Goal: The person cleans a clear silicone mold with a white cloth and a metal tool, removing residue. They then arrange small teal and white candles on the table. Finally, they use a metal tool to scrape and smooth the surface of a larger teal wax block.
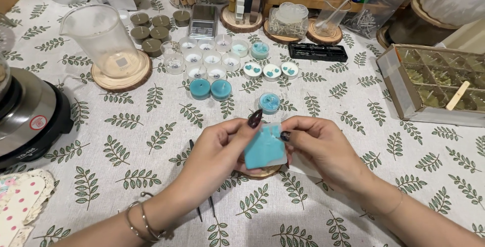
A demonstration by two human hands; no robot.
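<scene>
Both my hands hold a small clear square mould (pixel 265 148) filled with turquoise wax, just above a round wooden coaster (pixel 262 173). My left hand (pixel 220 151) grips its left side, thumb on the upper edge. My right hand (pixel 318 143) pinches the upper right corner. A single turquoise tealight (pixel 269 103) stands just beyond my hands. Black tweezers (pixel 202 209) lie on the cloth partly under my left wrist.
Rows of tealight cups (pixel 207 60), some turquoise, and olive candles (pixel 151 32) fill the middle back. A clear jug (pixel 101 37) on a wooden disc stands at the left, a hot plate (pixel 28 118) at far left, a compartment box (pixel 437 82) at right.
</scene>
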